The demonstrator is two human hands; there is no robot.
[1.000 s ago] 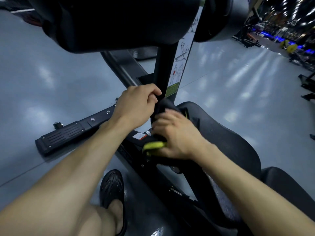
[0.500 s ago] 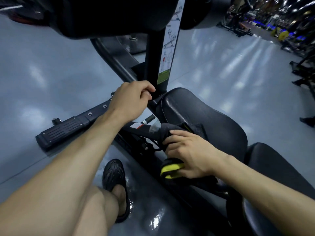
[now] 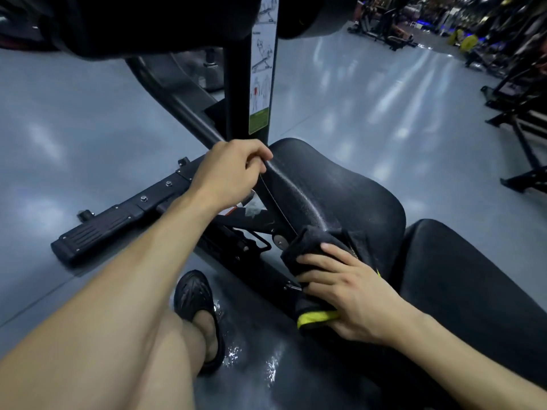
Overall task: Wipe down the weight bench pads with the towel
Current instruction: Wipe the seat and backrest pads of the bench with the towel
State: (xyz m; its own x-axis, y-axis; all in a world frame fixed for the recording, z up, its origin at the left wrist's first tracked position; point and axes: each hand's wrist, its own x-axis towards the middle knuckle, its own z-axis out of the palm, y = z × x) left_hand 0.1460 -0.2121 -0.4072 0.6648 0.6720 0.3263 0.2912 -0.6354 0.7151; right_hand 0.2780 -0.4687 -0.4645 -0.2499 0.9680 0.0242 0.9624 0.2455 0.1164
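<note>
Mid-wipe: your right hand (image 3: 352,294) grips the black yellow-edged towel (image 3: 313,247) against the black vinyl seat pad (image 3: 340,184); left hand (image 3: 229,173) curled on its front edge. Next, sweep onward.

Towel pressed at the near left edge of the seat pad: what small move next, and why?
Probably sweep the towel under the right hand across the seat pad top; a wet streak marks only its left edge, while the left hand grips the front.
</note>
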